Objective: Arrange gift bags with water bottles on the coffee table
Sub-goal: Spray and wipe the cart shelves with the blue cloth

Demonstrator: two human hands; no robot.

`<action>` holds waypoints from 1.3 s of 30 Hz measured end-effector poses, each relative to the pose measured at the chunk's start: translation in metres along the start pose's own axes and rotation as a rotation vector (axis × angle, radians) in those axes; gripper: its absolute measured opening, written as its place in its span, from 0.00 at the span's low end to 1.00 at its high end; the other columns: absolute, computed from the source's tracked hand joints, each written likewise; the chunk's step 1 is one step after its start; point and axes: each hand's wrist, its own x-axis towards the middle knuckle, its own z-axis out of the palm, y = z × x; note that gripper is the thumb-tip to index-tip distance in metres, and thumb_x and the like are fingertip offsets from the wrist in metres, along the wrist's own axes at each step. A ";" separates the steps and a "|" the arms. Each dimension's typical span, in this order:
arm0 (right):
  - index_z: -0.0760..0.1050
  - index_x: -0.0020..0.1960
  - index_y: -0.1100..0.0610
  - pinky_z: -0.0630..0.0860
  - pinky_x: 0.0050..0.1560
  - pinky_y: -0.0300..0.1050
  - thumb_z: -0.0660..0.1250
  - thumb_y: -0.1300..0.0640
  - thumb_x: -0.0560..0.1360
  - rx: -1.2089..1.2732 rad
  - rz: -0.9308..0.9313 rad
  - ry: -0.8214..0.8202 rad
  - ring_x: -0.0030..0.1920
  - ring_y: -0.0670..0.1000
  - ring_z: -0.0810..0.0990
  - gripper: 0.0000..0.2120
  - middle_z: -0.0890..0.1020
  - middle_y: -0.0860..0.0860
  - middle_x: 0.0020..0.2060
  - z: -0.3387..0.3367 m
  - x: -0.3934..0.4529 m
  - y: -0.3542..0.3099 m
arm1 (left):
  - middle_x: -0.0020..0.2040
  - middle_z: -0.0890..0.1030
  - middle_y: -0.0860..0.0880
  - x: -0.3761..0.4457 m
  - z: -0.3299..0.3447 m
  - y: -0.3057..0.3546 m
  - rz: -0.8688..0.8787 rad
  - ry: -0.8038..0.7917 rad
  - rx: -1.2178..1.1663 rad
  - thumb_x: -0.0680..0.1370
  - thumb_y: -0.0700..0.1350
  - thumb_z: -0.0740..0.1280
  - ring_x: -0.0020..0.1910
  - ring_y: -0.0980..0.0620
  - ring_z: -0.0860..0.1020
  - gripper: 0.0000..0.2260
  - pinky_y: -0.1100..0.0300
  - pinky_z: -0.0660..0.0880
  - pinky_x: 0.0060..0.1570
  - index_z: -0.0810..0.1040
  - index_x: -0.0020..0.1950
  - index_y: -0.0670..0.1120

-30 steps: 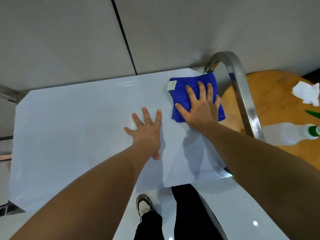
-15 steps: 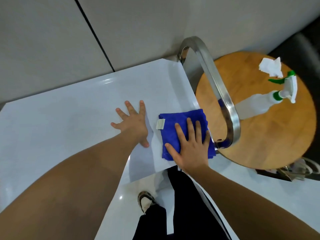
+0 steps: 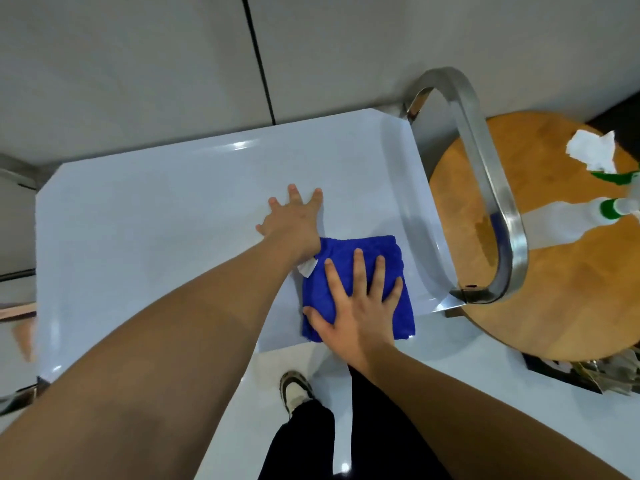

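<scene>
The right hand [image 3: 356, 308] presses flat, fingers spread, on the folded blue cloth [image 3: 360, 271], which has slid from the far right corner of the white coffee table [image 3: 156, 216] toward its near right edge. The left hand [image 3: 294, 223] lies open, palm down on the tabletop, now just behind the cloth. A spray bottle [image 3: 568, 220] lies on the round wooden table [image 3: 554, 292] beside it.

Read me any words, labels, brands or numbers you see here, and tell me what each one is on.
No text can be read.
Blue cloth: its white tag shows no legible print.
Spray bottle: blurred, no label readable.
White table: no markings.
</scene>
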 end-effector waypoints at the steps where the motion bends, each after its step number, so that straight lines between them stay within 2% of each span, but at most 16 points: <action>1: 0.37 0.80 0.40 0.41 0.72 0.77 0.45 0.23 0.74 -0.008 -0.026 -0.012 0.79 0.69 0.38 0.42 0.39 0.57 0.81 -0.002 0.009 -0.002 | 0.82 0.50 0.47 -0.001 -0.004 -0.011 0.023 0.045 -0.040 0.75 0.41 0.71 0.78 0.38 0.59 0.45 0.44 0.70 0.67 0.46 0.82 0.56; 3: 0.38 0.81 0.40 0.43 0.72 0.78 0.45 0.21 0.73 -0.027 -0.056 0.000 0.79 0.69 0.40 0.43 0.41 0.57 0.81 -0.009 0.031 -0.009 | 0.73 0.67 0.46 -0.002 -0.006 -0.036 0.002 0.193 -0.146 0.75 0.42 0.71 0.68 0.41 0.71 0.35 0.49 0.74 0.57 0.59 0.79 0.51; 4: 0.40 0.81 0.41 0.45 0.71 0.78 0.45 0.21 0.73 -0.041 -0.064 0.024 0.79 0.69 0.42 0.44 0.43 0.57 0.81 -0.012 0.043 -0.014 | 0.69 0.70 0.45 -0.004 -0.004 -0.050 -0.045 0.250 -0.170 0.75 0.45 0.72 0.66 0.41 0.72 0.33 0.49 0.75 0.55 0.61 0.77 0.50; 6: 0.41 0.81 0.41 0.46 0.72 0.78 0.46 0.21 0.72 -0.063 -0.073 0.040 0.79 0.69 0.43 0.44 0.44 0.57 0.81 -0.018 0.068 -0.024 | 0.74 0.63 0.45 -0.008 0.002 -0.075 -0.184 0.239 -0.149 0.72 0.51 0.76 0.70 0.38 0.66 0.40 0.43 0.74 0.59 0.57 0.78 0.53; 8: 0.38 0.81 0.41 0.45 0.72 0.78 0.45 0.21 0.72 -0.077 -0.074 0.034 0.79 0.69 0.40 0.45 0.41 0.56 0.81 -0.022 0.091 -0.032 | 0.81 0.49 0.47 -0.012 0.007 -0.094 -0.288 0.139 -0.142 0.68 0.59 0.79 0.78 0.33 0.52 0.51 0.33 0.66 0.67 0.48 0.80 0.59; 9: 0.37 0.80 0.41 0.45 0.72 0.77 0.45 0.21 0.72 -0.083 -0.074 0.047 0.79 0.68 0.40 0.44 0.41 0.56 0.81 -0.024 0.102 -0.036 | 0.82 0.43 0.48 -0.012 0.008 -0.100 -0.313 0.097 -0.161 0.67 0.62 0.78 0.79 0.32 0.47 0.54 0.29 0.60 0.70 0.44 0.81 0.60; 11: 0.37 0.80 0.41 0.45 0.73 0.76 0.45 0.22 0.72 -0.085 -0.073 0.076 0.79 0.67 0.39 0.44 0.41 0.55 0.81 -0.031 0.126 -0.044 | 0.82 0.39 0.49 -0.010 0.009 -0.106 -0.307 0.070 -0.187 0.67 0.66 0.76 0.79 0.31 0.42 0.55 0.26 0.53 0.70 0.40 0.81 0.62; 21: 0.48 0.81 0.42 0.48 0.74 0.74 0.46 0.22 0.73 -0.066 0.006 0.175 0.80 0.65 0.45 0.42 0.50 0.55 0.81 -0.058 0.225 -0.084 | 0.82 0.37 0.46 0.001 0.007 -0.114 -0.257 0.036 -0.266 0.68 0.61 0.78 0.77 0.26 0.38 0.56 0.20 0.50 0.66 0.40 0.81 0.60; 26: 0.53 0.80 0.44 0.49 0.74 0.75 0.48 0.23 0.74 -0.036 -0.001 0.247 0.80 0.66 0.47 0.42 0.54 0.56 0.81 -0.059 0.241 -0.091 | 0.82 0.37 0.45 0.005 0.004 -0.117 -0.253 0.011 -0.274 0.68 0.60 0.79 0.77 0.26 0.38 0.56 0.19 0.48 0.65 0.40 0.81 0.59; 32: 0.52 0.80 0.44 0.49 0.74 0.74 0.47 0.23 0.74 -0.053 0.006 0.238 0.80 0.66 0.47 0.41 0.54 0.56 0.81 -0.060 0.241 -0.092 | 0.82 0.37 0.46 0.006 0.003 -0.119 -0.250 -0.006 -0.248 0.67 0.62 0.79 0.76 0.25 0.38 0.57 0.19 0.50 0.65 0.40 0.81 0.59; 39: 0.50 0.81 0.44 0.45 0.75 0.74 0.45 0.25 0.76 -0.030 -0.068 0.203 0.80 0.66 0.46 0.39 0.51 0.56 0.81 -0.061 0.231 -0.084 | 0.82 0.38 0.46 0.002 0.001 -0.114 -0.287 -0.009 -0.166 0.67 0.64 0.78 0.78 0.28 0.43 0.57 0.22 0.56 0.67 0.40 0.81 0.60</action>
